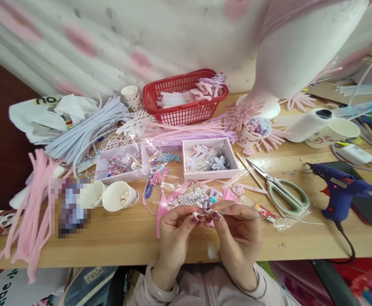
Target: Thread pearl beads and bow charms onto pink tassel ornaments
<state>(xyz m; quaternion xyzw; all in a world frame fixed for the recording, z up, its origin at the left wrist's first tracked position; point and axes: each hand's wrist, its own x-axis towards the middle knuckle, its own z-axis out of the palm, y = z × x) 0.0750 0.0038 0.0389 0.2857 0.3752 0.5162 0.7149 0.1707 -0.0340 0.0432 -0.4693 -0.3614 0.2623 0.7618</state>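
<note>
Close together over the table's front edge, my left hand (174, 238) and my right hand (238, 233) are both closed in a pinch, fingertips nearly meeting. A small white pearl bead (195, 214) shows at the left thumb and fingertip. From behind my right hand a thin wire (303, 222) runs out to the right; its other end is hidden by the fingers. Just beyond the fingertips lie silvery pearl beads (188, 197), a turquoise gem (212, 200) in a pale loop, and a pink tassel (162, 208).
Scissors (283, 189) and a blue glue gun (335, 187) with a lit red light lie right. Beyond stand bead boxes (209, 174) and a red basket (186, 114). Paper cups (117, 199) and fuzzy pink stems (34, 212) are left. A white mannequin form (294, 55) rises behind.
</note>
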